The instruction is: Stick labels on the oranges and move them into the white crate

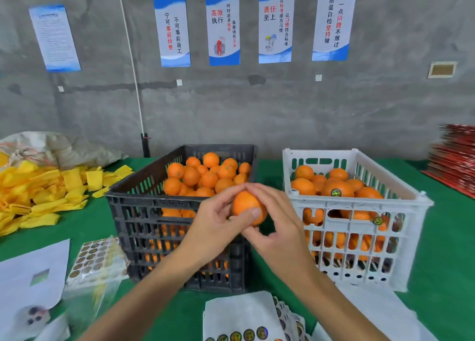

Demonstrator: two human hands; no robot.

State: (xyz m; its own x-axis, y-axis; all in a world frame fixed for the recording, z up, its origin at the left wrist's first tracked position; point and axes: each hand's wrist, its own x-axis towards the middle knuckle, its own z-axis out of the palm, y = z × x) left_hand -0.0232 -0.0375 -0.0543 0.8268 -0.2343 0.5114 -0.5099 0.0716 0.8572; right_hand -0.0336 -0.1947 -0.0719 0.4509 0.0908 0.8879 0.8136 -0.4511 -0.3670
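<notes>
Gripping one orange (248, 207), left hand (218, 225) (right hand (277, 222) too).

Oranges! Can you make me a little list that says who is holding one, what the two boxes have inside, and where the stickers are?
held orange: gripped by both hands, in the air in front of the two crates
left hand: thumb across the orange's front
right hand: fingers curled over its top and right side
black crate: on the left, full of oranges, no labels visible
white crate: on the right, holds oranges, two showing round labels
labelled orange: on top of the white crate's pile
sticker sheets: on the green table, nearest the camera
</notes>
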